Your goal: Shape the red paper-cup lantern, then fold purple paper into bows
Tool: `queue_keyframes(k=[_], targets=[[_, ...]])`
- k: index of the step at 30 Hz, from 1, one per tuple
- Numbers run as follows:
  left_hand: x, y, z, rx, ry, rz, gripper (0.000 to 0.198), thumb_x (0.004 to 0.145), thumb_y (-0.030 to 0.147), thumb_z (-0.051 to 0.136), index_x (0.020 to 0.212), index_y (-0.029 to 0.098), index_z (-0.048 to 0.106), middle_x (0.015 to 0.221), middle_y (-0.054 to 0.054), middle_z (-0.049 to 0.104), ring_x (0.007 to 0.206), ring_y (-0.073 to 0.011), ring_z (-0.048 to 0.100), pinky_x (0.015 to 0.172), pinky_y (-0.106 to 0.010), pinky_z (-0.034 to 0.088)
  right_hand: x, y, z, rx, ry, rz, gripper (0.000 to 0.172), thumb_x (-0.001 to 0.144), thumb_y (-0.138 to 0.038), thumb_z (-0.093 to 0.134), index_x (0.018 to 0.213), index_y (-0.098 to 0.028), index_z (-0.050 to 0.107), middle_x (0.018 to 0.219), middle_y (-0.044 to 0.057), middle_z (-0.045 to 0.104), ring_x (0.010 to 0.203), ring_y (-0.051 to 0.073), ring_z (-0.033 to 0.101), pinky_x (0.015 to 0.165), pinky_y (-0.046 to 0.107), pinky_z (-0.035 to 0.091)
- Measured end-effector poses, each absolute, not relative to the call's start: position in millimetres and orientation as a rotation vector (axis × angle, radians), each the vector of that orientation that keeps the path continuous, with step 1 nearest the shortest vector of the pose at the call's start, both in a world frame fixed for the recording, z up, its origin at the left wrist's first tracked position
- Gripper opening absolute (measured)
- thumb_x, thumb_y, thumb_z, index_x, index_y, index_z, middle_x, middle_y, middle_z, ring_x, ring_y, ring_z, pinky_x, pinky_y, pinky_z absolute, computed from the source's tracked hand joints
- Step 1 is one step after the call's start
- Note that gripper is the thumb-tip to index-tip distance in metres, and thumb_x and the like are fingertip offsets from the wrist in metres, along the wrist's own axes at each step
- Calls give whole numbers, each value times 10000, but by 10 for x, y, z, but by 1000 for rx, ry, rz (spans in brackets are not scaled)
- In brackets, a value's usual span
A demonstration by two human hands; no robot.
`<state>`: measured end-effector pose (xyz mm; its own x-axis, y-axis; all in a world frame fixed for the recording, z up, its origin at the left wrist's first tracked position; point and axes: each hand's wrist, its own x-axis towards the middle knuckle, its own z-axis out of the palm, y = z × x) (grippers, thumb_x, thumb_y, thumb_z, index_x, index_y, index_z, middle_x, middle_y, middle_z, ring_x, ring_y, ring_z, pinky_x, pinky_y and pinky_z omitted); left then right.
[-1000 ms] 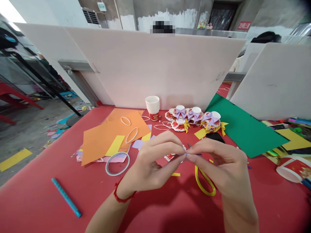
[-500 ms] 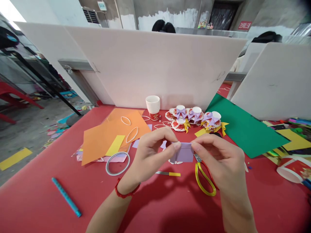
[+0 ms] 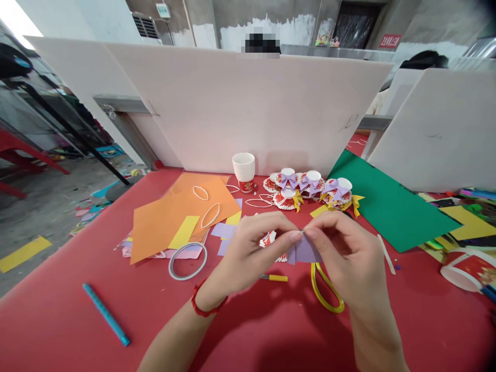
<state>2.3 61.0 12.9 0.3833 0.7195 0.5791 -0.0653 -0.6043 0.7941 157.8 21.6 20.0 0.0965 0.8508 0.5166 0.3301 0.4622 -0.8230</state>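
Note:
Between my two hands hangs a small piece of purple paper [image 3: 307, 251], pinched at its top edge. My left hand [image 3: 256, 250] has thumb and forefinger closed on it, and my right hand [image 3: 346, 253] pinches it from the other side, the fingertips nearly touching. Yellow-handled scissors [image 3: 325, 294] lie beneath my right hand, their blades hidden. A knife with a yellow end [image 3: 278, 278] rests below my left hand. Behind the hands stand small red-and-white paper-cup pieces [image 3: 287, 181] with purple and yellow bows.
Stacked white cups [image 3: 244, 168] stand by the white partition [image 3: 248, 108]. Orange sheets [image 3: 155, 222], a tape ring [image 3: 171, 263] and a teal pen [image 3: 105, 314] lie left. At right are a green sheet [image 3: 399, 206] and a tipped cup [image 3: 461, 276]. A person's head shows beyond the partition.
My hands have drawn together, my left moving right. The purple paper, wider and flatter before, is now gathered at its top. Purple and yellow paper pieces beside my left hand are more exposed.

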Motion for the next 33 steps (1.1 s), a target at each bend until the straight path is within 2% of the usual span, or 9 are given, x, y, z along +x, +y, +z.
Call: queue_keyframes(k=[3,5,9,13,17,24,27,33], targets=[[30,600,140,1853,599,1234,275,961,363,562,793,167,656,649,-16,653,572,-122,584,528,-221,476,1602,203,204,-1128,-1410,494,163,878,-206,645,716,-221,638,643,-27,686,567,119,634,498,211,494],[27,595,145,1909,605,1228,356,986,384,506,724,171,616,613,-5,624,550,-111,555,517,-214,451,1603,199,205,-1131,-1407,478,157,871,-200,654,716,-222,646,640,-28,690,561,117,639,498,208,500],[32,589,137,2011,591,1293,368,982,257,505,622,181,502,547,32,524,499,-83,442,479,-198,372,1581,201,206,-1097,-1426,476,156,864,-172,652,717,-224,646,638,-38,690,564,106,636,517,194,506],[60,612,78,2109,523,1465,292,942,143,537,659,189,479,556,50,457,502,-77,385,471,-197,330,1579,206,217,-1076,-1445,602,130,854,-180,659,731,-222,659,669,-32,700,597,113,650,538,194,519],[97,640,16,2210,450,1592,263,939,132,530,694,198,461,569,57,416,508,-82,351,470,-214,298,1573,207,219,-1076,-1461,761,118,850,-199,653,734,-211,668,678,-12,706,619,132,665,548,212,533],[69,592,77,1984,529,1363,336,997,243,438,664,200,439,587,38,450,527,-99,412,495,-225,371,1534,189,209,-1072,-1430,679,131,862,-200,630,732,-214,641,672,-15,690,596,122,632,488,207,483],[41,597,110,2010,522,1307,349,969,208,470,624,201,418,551,45,424,501,-97,379,471,-228,345,1540,175,217,-1071,-1492,650,133,862,-184,628,733,-213,645,671,-16,686,606,125,623,519,221,492],[53,641,82,2302,438,1611,238,879,70,540,682,196,496,552,52,443,499,-89,380,458,-208,313,1526,191,220,-1058,-1474,566,169,832,-153,667,673,-210,669,611,-31,681,554,111,596,528,227,487]])
